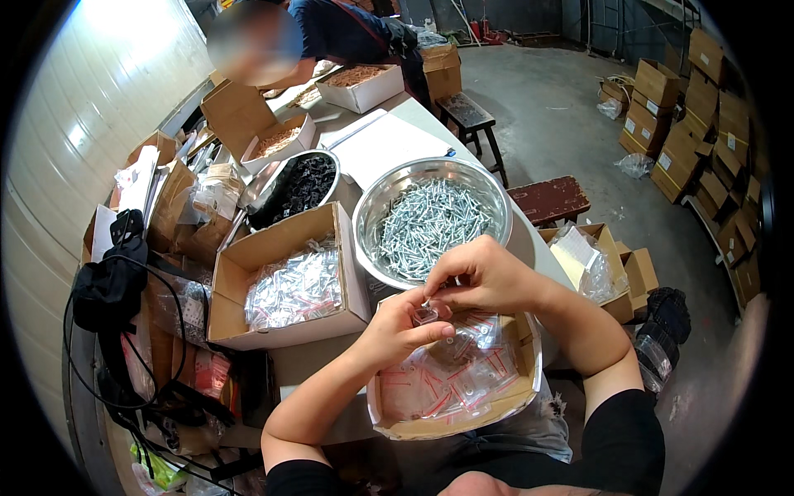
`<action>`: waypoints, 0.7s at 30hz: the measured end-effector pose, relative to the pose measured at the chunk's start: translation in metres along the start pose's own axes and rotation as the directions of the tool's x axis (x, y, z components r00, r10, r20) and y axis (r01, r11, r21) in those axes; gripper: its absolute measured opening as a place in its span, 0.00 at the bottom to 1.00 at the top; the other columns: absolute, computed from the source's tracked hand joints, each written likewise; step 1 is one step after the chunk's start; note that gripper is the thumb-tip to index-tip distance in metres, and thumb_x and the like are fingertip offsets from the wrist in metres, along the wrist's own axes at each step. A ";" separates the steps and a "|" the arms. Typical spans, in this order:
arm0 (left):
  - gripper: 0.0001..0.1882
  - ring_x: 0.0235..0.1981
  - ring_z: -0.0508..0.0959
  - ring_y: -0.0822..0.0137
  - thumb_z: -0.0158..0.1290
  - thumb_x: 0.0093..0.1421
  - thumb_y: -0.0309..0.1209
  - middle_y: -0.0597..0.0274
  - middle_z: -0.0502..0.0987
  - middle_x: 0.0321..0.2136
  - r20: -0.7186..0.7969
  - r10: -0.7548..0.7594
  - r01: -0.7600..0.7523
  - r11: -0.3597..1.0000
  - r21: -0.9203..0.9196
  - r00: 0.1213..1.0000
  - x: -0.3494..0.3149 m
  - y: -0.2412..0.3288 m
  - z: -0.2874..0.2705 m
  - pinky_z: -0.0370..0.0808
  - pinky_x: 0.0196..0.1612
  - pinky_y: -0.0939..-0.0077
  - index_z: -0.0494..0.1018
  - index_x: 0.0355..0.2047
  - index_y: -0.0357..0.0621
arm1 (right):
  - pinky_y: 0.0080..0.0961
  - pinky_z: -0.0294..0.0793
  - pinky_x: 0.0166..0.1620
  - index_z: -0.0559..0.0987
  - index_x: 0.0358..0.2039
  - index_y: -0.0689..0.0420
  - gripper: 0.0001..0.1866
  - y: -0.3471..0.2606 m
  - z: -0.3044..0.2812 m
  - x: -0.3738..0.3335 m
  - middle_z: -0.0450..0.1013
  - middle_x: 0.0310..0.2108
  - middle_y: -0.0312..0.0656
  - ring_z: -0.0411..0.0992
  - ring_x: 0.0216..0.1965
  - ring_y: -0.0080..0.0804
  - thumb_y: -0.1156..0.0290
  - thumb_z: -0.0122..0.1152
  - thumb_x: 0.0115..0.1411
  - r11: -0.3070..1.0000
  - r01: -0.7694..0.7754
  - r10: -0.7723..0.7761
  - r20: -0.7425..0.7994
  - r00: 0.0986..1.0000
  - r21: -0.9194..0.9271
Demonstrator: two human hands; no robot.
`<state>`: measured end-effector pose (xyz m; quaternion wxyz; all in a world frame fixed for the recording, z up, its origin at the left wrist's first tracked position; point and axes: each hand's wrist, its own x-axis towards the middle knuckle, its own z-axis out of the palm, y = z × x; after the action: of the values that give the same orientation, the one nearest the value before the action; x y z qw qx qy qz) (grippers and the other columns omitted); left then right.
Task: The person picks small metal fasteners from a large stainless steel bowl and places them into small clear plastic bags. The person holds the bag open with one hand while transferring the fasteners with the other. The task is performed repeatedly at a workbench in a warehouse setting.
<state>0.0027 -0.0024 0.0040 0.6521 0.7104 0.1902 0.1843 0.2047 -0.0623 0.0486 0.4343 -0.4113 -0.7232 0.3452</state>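
Note:
My left hand (392,335) is closed on a small clear plastic bag (425,314), held over the near edge of the screw bowl. Against the bag's top my right hand (480,277) is pinched, and what its fingertips hold is too small to make out. Just beyond the hands stands a metal bowl (503,188) heaped with silvery screws (430,223). Below them, close to my body, a shallow cardboard tray (447,425) contains several clear zip bags with red strips (451,384). To the left, a white cardboard box (281,335) is filled with small packed bags (296,285).
Beyond that box is a metal bowl of black parts (302,188). Further off, two boxes of brownish parts (276,142) (356,76) sit by a co-worker (347,33). A stool (467,112) and bench (550,200) flank the table. Cartons (703,149) are stacked right; black cables (124,289) hang left.

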 end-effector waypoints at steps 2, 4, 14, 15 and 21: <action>0.20 0.39 0.75 0.75 0.65 0.53 0.32 0.65 0.78 0.35 0.041 -0.060 0.056 0.995 0.081 0.997 0.001 -0.004 -0.004 0.72 0.45 0.78 0.74 0.43 0.36 | 0.23 0.76 0.36 0.81 0.33 0.62 0.08 -0.003 0.002 0.000 0.78 0.27 0.44 0.78 0.29 0.28 0.79 0.65 0.50 0.998 0.020 -0.020 0.004 1.000 -0.063; 0.19 0.40 0.75 0.75 0.65 0.53 0.31 0.64 0.78 0.35 0.056 -0.051 0.044 0.992 0.121 0.997 0.001 -0.004 -0.004 0.72 0.46 0.77 0.75 0.42 0.36 | 0.25 0.76 0.36 0.80 0.34 0.62 0.10 -0.007 0.004 -0.001 0.78 0.28 0.46 0.78 0.30 0.31 0.80 0.65 0.49 0.998 0.016 -0.013 0.050 0.999 -0.068; 0.19 0.41 0.76 0.75 0.66 0.52 0.30 0.62 0.78 0.38 0.106 -0.074 0.090 0.983 -0.160 0.992 0.000 0.004 -0.003 0.72 0.47 0.78 0.74 0.41 0.35 | 0.33 0.73 0.46 0.79 0.33 0.58 0.08 0.003 0.006 -0.001 0.70 0.47 0.47 0.70 0.47 0.41 0.74 0.66 0.51 0.942 0.306 -0.280 0.176 0.944 -0.142; 0.18 0.42 0.76 0.74 0.65 0.53 0.30 0.63 0.78 0.38 0.117 -0.072 0.094 0.977 -0.193 0.990 0.000 0.005 -0.002 0.72 0.47 0.78 0.74 0.41 0.35 | 0.34 0.72 0.48 0.79 0.33 0.58 0.08 0.005 0.006 0.000 0.68 0.49 0.47 0.69 0.48 0.41 0.73 0.66 0.52 0.923 0.330 -0.296 0.185 0.937 -0.199; 0.32 0.46 0.75 0.67 0.40 0.68 0.54 0.55 0.74 0.44 0.007 0.058 -0.052 0.934 -0.355 0.998 0.003 -0.010 0.000 0.72 0.52 0.69 0.65 0.53 0.32 | 0.31 0.73 0.45 0.79 0.28 0.61 0.07 0.005 0.002 0.002 0.72 0.42 0.46 0.72 0.41 0.38 0.70 0.63 0.53 0.980 0.148 -0.139 0.078 0.987 -0.131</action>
<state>0.0050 0.0003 -0.0059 0.7656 0.5880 0.1282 0.2274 0.2037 -0.0589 0.0441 0.4038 -0.3746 -0.7874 0.2768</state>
